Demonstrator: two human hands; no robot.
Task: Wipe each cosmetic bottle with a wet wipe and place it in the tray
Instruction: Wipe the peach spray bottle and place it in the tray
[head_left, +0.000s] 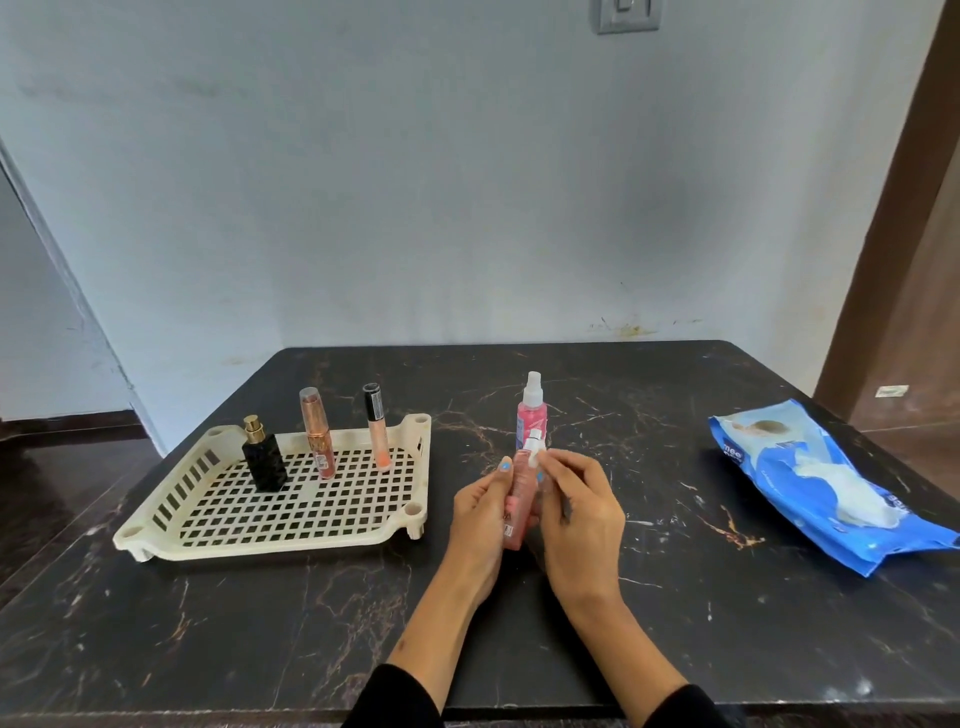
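My left hand (480, 512) grips a slim pink bottle (521, 501) with a white cap, held upright above the table. My right hand (582, 506) pinches at the white cap, where a bit of white wipe may lie under its fingertips. Just behind stands a pink spray bottle (532, 413) with a clear cap, on the table. The cream slotted tray (156, 525) sits to the left. In it stand a black perfume bottle (264, 457), a rose-gold tube (318, 434) and a peach tube (376, 428) with a black cap.
A blue wet-wipe pack (815, 478) lies at the right of the dark marble table (260, 623), a white wipe poking out of its opening. The wall runs close behind the table; a brown door frame stands at the far right.
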